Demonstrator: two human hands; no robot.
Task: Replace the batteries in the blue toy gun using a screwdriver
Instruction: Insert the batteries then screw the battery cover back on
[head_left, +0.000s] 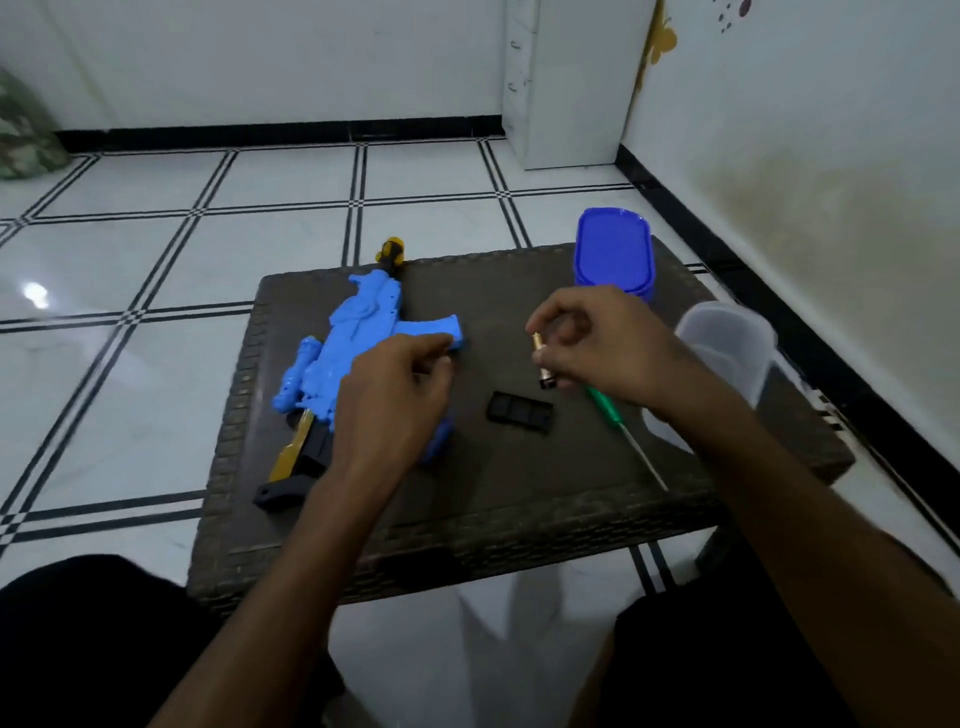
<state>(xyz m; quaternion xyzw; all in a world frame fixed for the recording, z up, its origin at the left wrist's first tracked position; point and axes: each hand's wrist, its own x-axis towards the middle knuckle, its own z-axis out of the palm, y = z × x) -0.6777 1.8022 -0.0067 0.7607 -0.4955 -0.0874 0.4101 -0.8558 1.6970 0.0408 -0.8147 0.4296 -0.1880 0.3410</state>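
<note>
Seated person at a low dark woven table (509, 525), both forearms reaching forward over its near edge. Left hand (395, 400): fingers curled, resting on the middle of the blue toy gun (358, 332), fingertips at the end of its projecting grip; whether they close on anything cannot be told. The toy gun lies flat along the left side of the table, its black stock and yellow-gold part toward the near left corner, its moulded blue body with a small scope-like tube at the left edge, and a yellow-and-black muzzle overhanging the far edge. Right hand (597, 343): raised above the table right of centre, thumb and fingers pinching a gold-and-black battery (543, 364) held roughly upright. Just beneath it on the table top, a small black ribbed battery cover (519, 412) lies flat, apart from the gun. A green-handled screwdriver (618, 426) lies right of the cover, its metal shaft pointing toward the near right corner, its handle partly hidden by the right hand. At the right edge stands a clear plastic container (727, 348); at the far right corner, a blue lid (613, 254).
</note>
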